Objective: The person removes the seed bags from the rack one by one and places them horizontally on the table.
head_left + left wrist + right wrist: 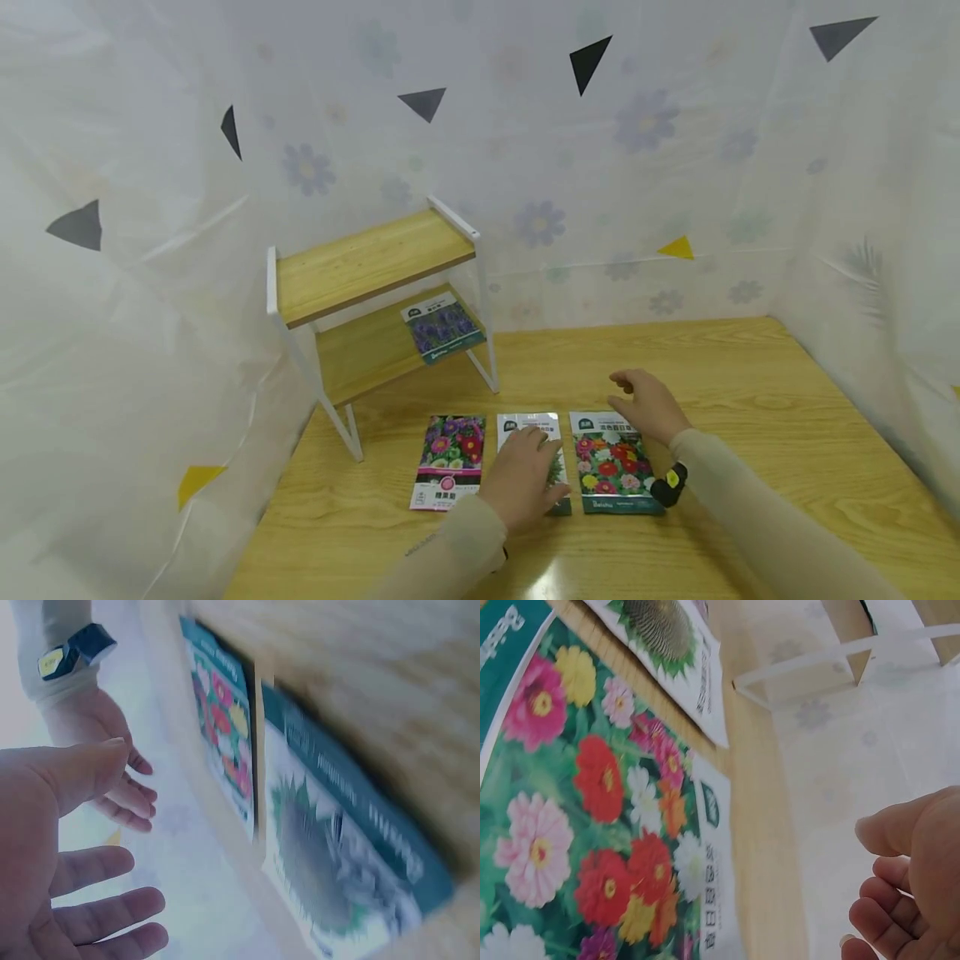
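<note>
Pale flowered sheeting (510, 50) hangs behind our wooden table (750, 367), where, in the head view, our left hand (522, 477) is over the middle white packet (545, 422), our right hand (649, 408) is near the top of the red-flowered packet (615, 462), and a purple-flowered packet (444, 327) lies on the lower shelf (360, 346). Blurred, the left wrist view shows us spread, empty fingers beside the white packet, though contact is hard to judge. Through the right wrist view, our loosely curved fingers hold nothing, apart from the red-flowered packet; we seem to be reaching, and the next move likely calls for pinching a packet's edge
</note>
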